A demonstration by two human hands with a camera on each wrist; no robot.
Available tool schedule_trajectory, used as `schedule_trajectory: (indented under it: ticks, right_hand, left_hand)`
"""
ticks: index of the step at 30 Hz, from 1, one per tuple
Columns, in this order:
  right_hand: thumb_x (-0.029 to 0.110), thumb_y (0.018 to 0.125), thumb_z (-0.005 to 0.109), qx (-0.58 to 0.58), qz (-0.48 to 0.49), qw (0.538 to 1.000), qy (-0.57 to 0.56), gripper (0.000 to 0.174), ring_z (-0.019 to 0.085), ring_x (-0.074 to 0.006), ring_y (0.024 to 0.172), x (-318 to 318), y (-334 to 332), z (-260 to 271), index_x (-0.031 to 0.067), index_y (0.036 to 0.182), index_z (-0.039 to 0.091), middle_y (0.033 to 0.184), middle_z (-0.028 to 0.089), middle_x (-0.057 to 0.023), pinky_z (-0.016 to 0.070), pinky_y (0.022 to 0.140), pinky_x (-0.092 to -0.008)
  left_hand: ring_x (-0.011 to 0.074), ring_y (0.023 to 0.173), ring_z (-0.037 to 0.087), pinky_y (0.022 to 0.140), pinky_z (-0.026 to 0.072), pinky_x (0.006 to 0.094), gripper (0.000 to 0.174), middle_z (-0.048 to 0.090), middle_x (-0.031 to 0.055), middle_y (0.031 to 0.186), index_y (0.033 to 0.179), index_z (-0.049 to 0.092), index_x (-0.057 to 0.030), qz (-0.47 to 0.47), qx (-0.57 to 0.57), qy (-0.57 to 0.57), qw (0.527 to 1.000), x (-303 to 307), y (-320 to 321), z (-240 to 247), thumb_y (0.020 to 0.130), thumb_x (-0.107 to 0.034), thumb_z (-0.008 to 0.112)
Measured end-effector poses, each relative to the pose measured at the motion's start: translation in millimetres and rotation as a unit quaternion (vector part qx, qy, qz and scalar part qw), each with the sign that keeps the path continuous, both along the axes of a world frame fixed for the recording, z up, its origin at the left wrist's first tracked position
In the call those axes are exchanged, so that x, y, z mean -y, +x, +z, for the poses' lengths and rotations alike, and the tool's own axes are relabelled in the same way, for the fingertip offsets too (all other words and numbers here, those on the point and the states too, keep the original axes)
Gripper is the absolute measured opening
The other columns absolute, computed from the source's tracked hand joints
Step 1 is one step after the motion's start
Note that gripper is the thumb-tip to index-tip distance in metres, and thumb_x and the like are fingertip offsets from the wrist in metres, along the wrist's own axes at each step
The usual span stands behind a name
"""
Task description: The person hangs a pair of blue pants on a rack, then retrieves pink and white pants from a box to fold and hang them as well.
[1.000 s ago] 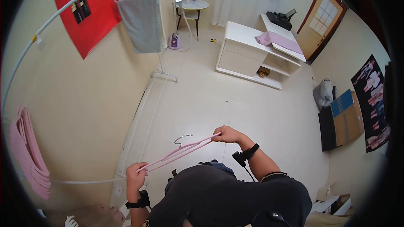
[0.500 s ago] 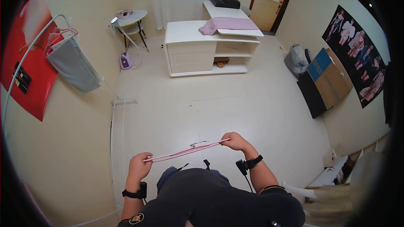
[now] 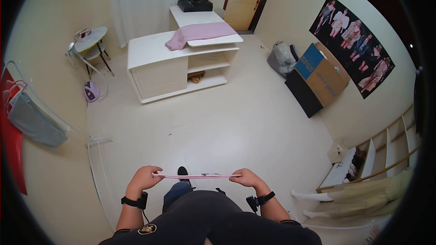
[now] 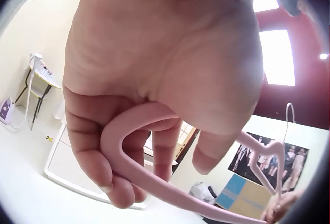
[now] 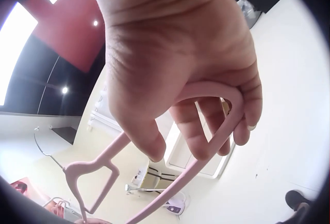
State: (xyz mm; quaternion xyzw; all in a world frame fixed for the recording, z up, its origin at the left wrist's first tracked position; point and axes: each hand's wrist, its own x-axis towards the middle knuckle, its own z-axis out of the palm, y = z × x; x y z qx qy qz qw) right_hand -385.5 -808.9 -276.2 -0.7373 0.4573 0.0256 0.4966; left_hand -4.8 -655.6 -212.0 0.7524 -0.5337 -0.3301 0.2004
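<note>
A pink clothes hanger (image 3: 193, 177) with a metal hook is stretched level in front of the person's body. At its left end the left hand (image 3: 144, 179) holds the rounded corner. In the left wrist view, curled fingers (image 4: 85, 157) wrap that corner of the hanger (image 4: 154, 185). The opposite corner is gripped by the right hand (image 3: 247, 178). From the right wrist, this hand's fingers (image 5: 191, 131) bend round the hanger (image 5: 185, 177), and the hook (image 5: 46, 149) sticks out beyond the notched middle.
Ahead stands a white counter (image 3: 156, 81) with pink cloth (image 3: 204, 33) on top. Cardboard boxes (image 3: 324, 81) lean by the right wall. A purple steamer (image 3: 91, 91) and a grey cloth on hangers (image 3: 36, 120) are at left. Pale garments (image 3: 363, 193) hang at lower right.
The view has swung to the right, so the counter and boxes shift left. The hanger has gone from slanted to nearly level, with both hands still holding its ends.
</note>
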Motion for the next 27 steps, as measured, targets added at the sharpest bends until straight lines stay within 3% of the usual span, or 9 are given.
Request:
schedule_trajectory:
  ticks: [3, 9, 15, 18, 26, 27]
  right_hand:
    - [0.037, 0.075, 0.062, -0.022, -0.003, 1.0, -0.008, 0.036, 0.059, -0.0215, 0.069, 32, 13, 20, 0.0032, 0.087, 0.066, 0.073, 0.063, -0.0118, 0.0463, 0.064, -0.0327]
    - [0.037, 0.075, 0.062, -0.037, -0.019, 0.998, -0.053, 0.035, 0.059, -0.0245, 0.07, 93, 40, 37, 0.0033, 0.086, 0.066, 0.075, 0.063, -0.0143, 0.0464, 0.065, -0.0337]
    - [0.037, 0.075, 0.061, -0.019, -0.035, 0.997, -0.059, 0.036, 0.06, -0.0262, 0.071, 142, 56, 32, 0.0024, 0.084, 0.066, 0.075, 0.063, -0.0156, 0.0464, 0.065, -0.035]
    - [0.031, 0.078, 0.062, -0.032, -0.04, 0.999, -0.019, 0.031, 0.06, -0.022, 0.074, 180, 60, 19, 0.0018, 0.086, 0.066, 0.079, 0.064, -0.0125, 0.0463, 0.067, -0.0325]
    - [0.034, 0.081, 0.058, 0.033, -0.008, 0.998, -0.048, 0.032, 0.059, -0.0227, 0.071, 325, 68, 1, 0.0031, 0.084, 0.066, 0.076, 0.063, -0.013, 0.0452, 0.065, -0.033]
    - [0.038, 0.081, 0.056, 0.042, 0.001, 0.998, -0.047, 0.037, 0.058, -0.0258, 0.067, 346, 70, 7, 0.0014, 0.082, 0.065, 0.072, 0.062, -0.0155, 0.0445, 0.063, -0.035]
  left_hand:
    - [0.0288, 0.077, 0.062, 0.071, 0.0491, 0.0341, 0.039, 0.064, 0.0145, 0.088, 0.1, 0.064, -0.0081, -0.056, 0.007, -0.011, 0.998, 54, 23, 7, 0.069, -0.032, 0.067]
    - [0.024, 0.081, 0.062, 0.074, 0.0481, 0.0319, 0.048, 0.065, 0.0129, 0.088, 0.111, 0.058, -0.0071, -0.143, -0.09, 0.046, 0.984, 138, 58, 3, 0.074, -0.037, 0.065]
    - [0.0255, 0.085, 0.062, 0.075, 0.0476, 0.0327, 0.043, 0.065, 0.0143, 0.091, 0.109, 0.059, -0.0068, -0.121, -0.076, 0.086, 0.986, 199, 69, -2, 0.079, -0.038, 0.06]
    - [0.0296, 0.089, 0.061, 0.079, 0.0473, 0.0344, 0.049, 0.064, 0.0156, 0.095, 0.106, 0.061, -0.0061, -0.126, -0.04, 0.084, 0.988, 233, 72, -4, 0.079, -0.047, 0.056]
    - [0.0307, 0.087, 0.061, 0.076, 0.0473, 0.0364, 0.042, 0.064, 0.0156, 0.091, 0.095, 0.066, -0.0062, -0.043, -0.019, 0.054, 0.997, 345, 61, 12, 0.081, -0.044, 0.054]
    - [0.0307, 0.087, 0.061, 0.076, 0.0473, 0.0364, 0.042, 0.064, 0.0156, 0.091, 0.095, 0.066, -0.0062, -0.037, -0.011, 0.054, 0.998, 359, 58, 18, 0.081, -0.044, 0.054]
